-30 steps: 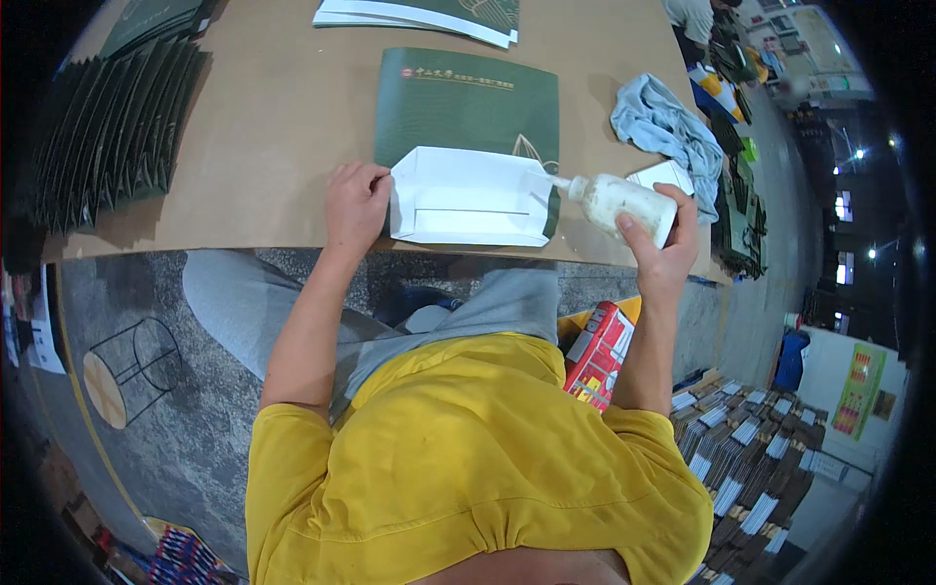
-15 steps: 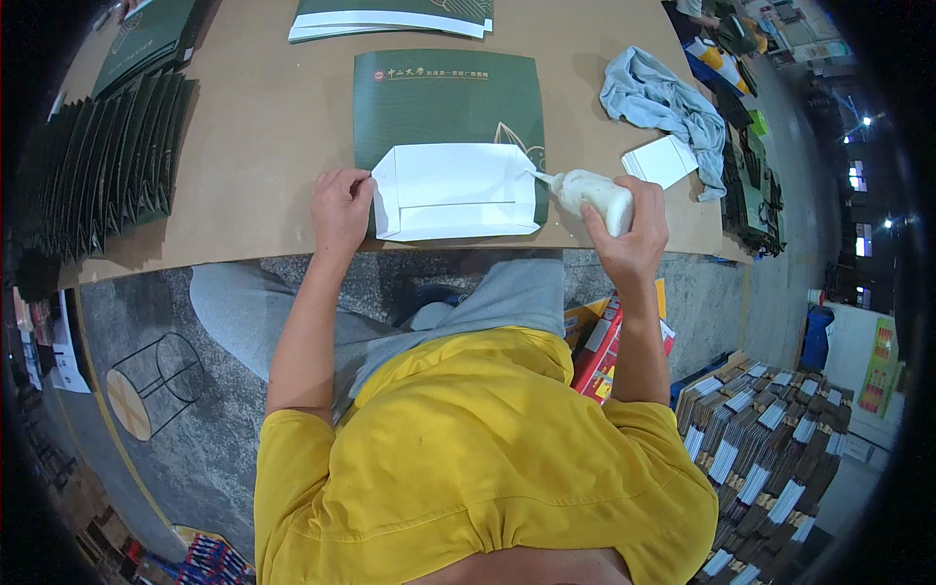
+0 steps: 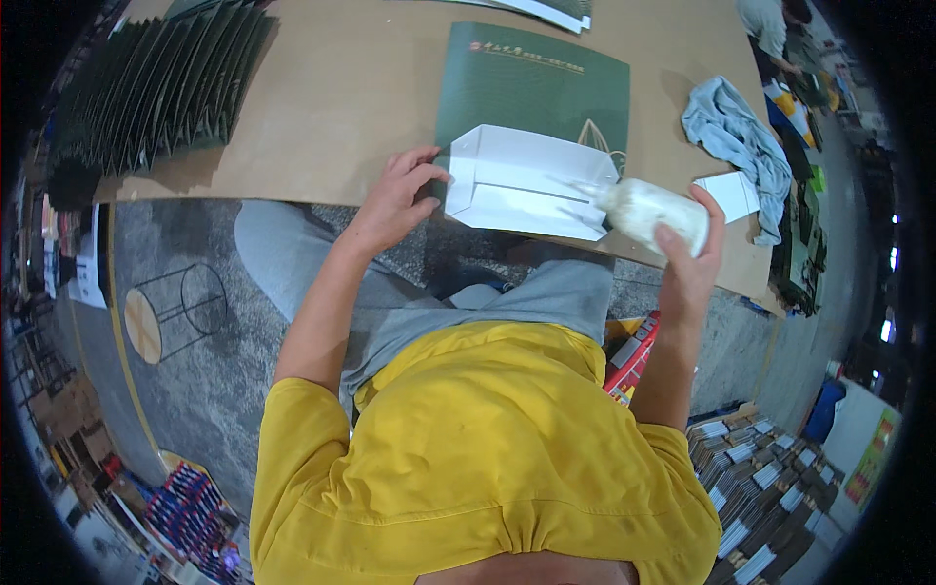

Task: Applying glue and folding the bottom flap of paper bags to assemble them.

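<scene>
On the table lies a green paper bag point(image 3: 531, 86) with its folded white bottom point(image 3: 526, 174) turned toward me. My right hand point(image 3: 694, 239) is wrapped round a white squeeze bottle point(image 3: 651, 213). The bottle is tilted, and its nozzle, blurred by motion, points left over the right part of the white bottom. Whether the tip touches the paper I cannot tell. My left hand point(image 3: 395, 200) is at the bottom's left end, its fingers apart and holding nothing; the fingertips are close to the paper's edge.
Several folded green bags point(image 3: 161, 93) stand in a row at the left. Right of the bottle are white cards point(image 3: 729, 195) and a crumpled light-blue cloth point(image 3: 736, 127). More printed sheets point(image 3: 546, 10) lie at the far edge. A round stool point(image 3: 143, 326) stands on the floor at left.
The view has shifted, so the table sits further right. My left hand has loosened from the bag's left corner and its fingers have spread. The bottle's nozzle has moved inward over the white bottom.
</scene>
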The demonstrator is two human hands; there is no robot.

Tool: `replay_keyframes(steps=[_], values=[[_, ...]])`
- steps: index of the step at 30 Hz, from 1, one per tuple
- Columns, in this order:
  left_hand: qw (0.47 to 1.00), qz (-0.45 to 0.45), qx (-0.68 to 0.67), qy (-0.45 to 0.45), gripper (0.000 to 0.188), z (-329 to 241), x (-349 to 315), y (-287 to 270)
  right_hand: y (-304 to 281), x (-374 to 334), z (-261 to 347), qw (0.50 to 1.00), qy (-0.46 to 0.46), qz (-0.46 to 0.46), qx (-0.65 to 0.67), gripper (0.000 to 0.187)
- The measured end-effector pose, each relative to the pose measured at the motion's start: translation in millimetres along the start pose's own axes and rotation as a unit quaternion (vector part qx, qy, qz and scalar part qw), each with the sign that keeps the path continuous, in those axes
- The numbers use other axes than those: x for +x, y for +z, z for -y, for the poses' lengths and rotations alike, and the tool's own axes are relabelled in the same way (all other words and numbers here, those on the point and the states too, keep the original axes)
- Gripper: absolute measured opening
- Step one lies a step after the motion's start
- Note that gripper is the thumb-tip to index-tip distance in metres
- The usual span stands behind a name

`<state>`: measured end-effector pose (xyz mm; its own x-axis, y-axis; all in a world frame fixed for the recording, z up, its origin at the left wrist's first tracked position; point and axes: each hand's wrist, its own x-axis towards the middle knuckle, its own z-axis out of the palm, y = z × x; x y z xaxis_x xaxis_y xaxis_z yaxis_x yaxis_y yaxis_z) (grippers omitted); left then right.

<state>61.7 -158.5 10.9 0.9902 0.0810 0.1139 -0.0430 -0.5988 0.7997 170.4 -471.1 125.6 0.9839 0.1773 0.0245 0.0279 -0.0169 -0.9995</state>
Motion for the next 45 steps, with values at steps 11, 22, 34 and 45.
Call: replay_keyframes(steps=[11, 22, 34, 45], values=[[1.0, 0.012, 0.024, 0.001, 0.042, 1, -7, -2, 104, 2, -8, 0.905, -0.228, 0.214, -0.289, 0.049], [1.0, 0.007, 0.026, 0.006, 0.043, 2, -9, 1, 114, 4, -10, 0.855, -0.309, 0.239, -0.342, 0.047], [1.0, 0.01, 0.025, -0.008, 0.043, 1, -8, 0, 105, -3, -6, 0.853, -0.306, 0.245, -0.343, 0.046], [1.0, 0.004, 0.003, -0.01, 0.046, 2, -8, 1, 88, -13, -5, 0.86, -0.269, 0.246, -0.358, 0.045]])
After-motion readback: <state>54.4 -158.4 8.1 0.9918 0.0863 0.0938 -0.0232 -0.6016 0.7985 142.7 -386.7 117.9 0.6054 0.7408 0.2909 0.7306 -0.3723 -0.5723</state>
